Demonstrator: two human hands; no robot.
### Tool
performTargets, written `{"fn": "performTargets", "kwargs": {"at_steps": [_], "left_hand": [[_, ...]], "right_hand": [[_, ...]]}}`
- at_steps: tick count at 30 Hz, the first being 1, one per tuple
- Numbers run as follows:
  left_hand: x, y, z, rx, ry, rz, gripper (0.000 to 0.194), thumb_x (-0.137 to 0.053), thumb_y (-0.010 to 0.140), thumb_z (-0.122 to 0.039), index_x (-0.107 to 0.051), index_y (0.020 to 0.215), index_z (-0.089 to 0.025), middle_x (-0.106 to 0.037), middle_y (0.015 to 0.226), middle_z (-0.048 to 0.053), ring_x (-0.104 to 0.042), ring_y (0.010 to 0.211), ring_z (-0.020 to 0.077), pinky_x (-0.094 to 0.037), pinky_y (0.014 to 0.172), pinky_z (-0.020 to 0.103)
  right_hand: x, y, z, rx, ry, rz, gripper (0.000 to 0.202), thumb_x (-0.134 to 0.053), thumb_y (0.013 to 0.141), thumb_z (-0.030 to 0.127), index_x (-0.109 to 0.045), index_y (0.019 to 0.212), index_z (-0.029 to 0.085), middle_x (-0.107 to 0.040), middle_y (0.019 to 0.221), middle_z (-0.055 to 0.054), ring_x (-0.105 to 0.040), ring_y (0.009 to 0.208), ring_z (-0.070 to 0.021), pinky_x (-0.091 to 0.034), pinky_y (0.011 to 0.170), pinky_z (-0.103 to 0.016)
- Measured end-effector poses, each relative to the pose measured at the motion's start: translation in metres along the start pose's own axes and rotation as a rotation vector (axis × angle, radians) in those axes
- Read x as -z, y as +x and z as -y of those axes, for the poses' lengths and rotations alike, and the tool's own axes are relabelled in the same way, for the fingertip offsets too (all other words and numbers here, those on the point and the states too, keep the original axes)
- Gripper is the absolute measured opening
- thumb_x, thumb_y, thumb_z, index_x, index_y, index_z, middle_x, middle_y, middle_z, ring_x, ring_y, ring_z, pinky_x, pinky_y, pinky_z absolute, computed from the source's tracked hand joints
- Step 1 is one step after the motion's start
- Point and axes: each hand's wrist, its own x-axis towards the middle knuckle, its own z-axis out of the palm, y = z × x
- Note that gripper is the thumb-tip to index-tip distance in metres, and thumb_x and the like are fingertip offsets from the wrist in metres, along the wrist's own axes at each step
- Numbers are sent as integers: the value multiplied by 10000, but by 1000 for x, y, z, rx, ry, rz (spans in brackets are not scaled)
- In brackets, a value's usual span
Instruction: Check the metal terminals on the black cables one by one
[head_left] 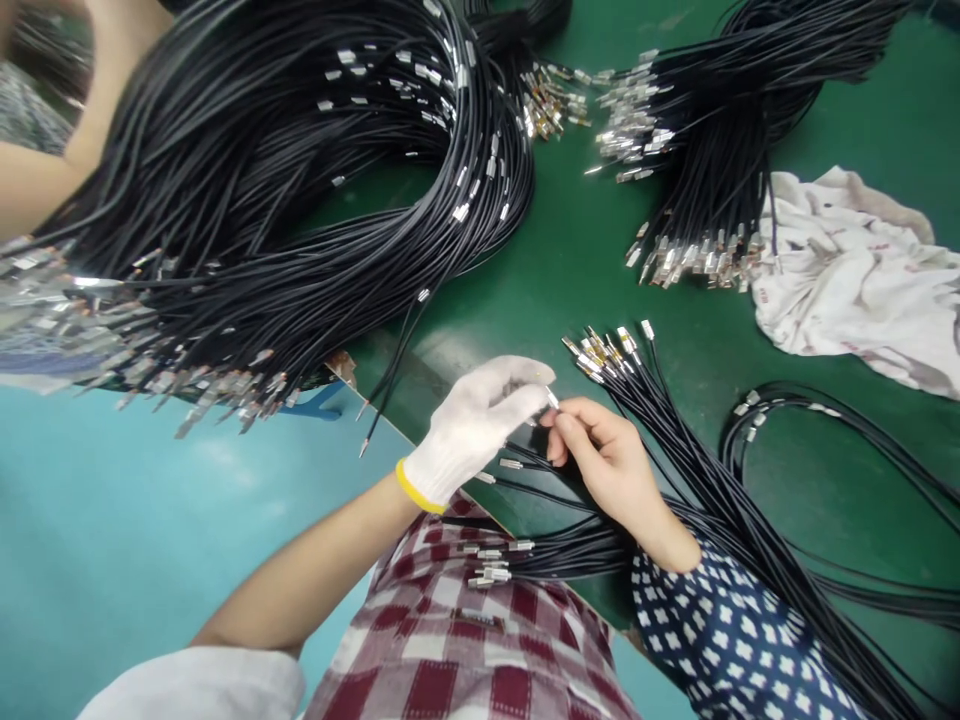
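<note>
My left hand (480,425), in a white knitted glove with a yellow cuff, pinches a small silver metal terminal (553,399) between thumb and finger. Close against it, my bare right hand (600,450) has thumb and fingertips pressed together at the lower end of the same terminal. Whatever cable runs from it is mostly hidden by my fingers. Beneath and beside my hands lie black cables (705,480) with silver terminals, in one bundle fanning toward the upper left. Another bundle of cable ends (491,562) lies near my lap.
A big looped bundle of black cables (480,230) lies at the upper left, its ends overhanging the green table (480,320). Another person's arm (112,90) is beside it. More cables (712,150) and a crumpled white cloth (847,280) lie at the right.
</note>
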Motion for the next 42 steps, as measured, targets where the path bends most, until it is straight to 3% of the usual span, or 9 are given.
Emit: {"fn": "performTargets", "kwargs": {"at_steps": [4,8,19,23,28,31,39,42], "left_hand": [[-10,-4,4,-46,-11,-14,123,-647,862,-291,-743,887,-219,-713,981,-1,-653,947,149,-465,848,239],[-18,-7,6,-15,-42,-60,124,-658,858,-304,-734,797,-227,-703,922,-6,-657,912,156,-472,798,258],[-20,-7,6,6,27,-70,177,-631,863,-340,-685,747,-217,-669,836,-10,-632,826,155,-464,739,268],[-17,-5,6,-2,34,-38,179,-608,877,-329,-724,800,-216,-702,873,0,-636,841,154,-467,775,256],[-10,-1,6,18,-285,6,263,-607,899,-367,-756,1024,-190,-735,908,33,-644,798,146,-502,768,250],[-8,1,4,38,-333,80,239,-656,873,-355,-757,961,-157,-734,885,44,-638,778,138,-503,747,238],[-7,3,0,51,-349,123,200,-619,873,-314,-729,878,-147,-678,781,27,-595,697,128,-478,672,246],[-6,3,-2,60,-350,141,193,-608,871,-294,-723,848,-140,-657,769,26,-572,706,124,-459,673,241]], "right_hand": [[-4,1,0,-6,70,-14,311,-547,996,261,-631,705,188,-642,627,8,-602,584,-119,-482,620,-225],[-5,1,0,-17,121,-11,323,-567,988,271,-647,688,182,-647,621,0,-602,581,-123,-486,613,-229],[-5,1,-1,-73,172,1,409,-598,970,425,-617,637,188,-626,590,-1,-570,545,-124,-477,577,-243],[-3,1,-2,-123,242,23,389,-615,946,477,-621,682,192,-598,556,19,-539,508,-116,-458,539,-238],[-2,1,-3,-187,294,37,356,-623,928,507,-680,799,181,-552,521,41,-467,459,-100,-407,476,-227],[-2,0,-2,-179,276,55,385,-610,933,529,-673,788,178,-550,523,37,-461,454,-99,-404,471,-229],[-6,4,2,-69,154,10,339,-580,971,478,-605,789,194,-684,705,-18,-532,511,-110,-444,520,-249],[-7,4,3,-53,127,-5,335,-565,984,459,-585,770,201,-615,625,13,-475,503,-109,-396,513,-248]]}}
